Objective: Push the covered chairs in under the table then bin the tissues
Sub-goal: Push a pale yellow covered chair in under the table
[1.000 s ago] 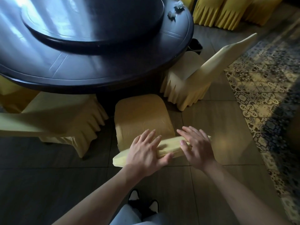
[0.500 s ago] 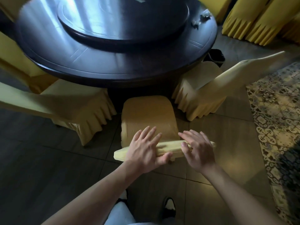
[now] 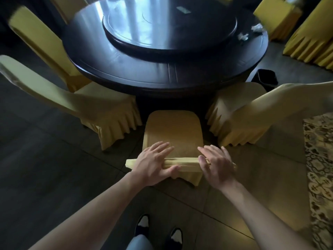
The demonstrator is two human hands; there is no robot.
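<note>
Hands (image 3: 155, 163) (image 3: 216, 166) flat, fingers straight on fabric-covered chair (image 3: 173, 134) back; glossy round table (image 3: 162, 69).

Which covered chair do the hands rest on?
The middle chair: left hand and right hand lie on its backrest top. The chairs either side go untouched.

Banquet room: lazy-Susan table (image 3: 126, 73), covered chairs (image 3: 111, 112)

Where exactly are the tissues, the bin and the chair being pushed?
tissues (image 3: 243, 36): head view, on the nearer crumpled white wad at the table's right edge.
bin (image 3: 266, 79): head view, on its dark rim.
chair (image 3: 173, 130): head view, on the seat cushion.
</note>
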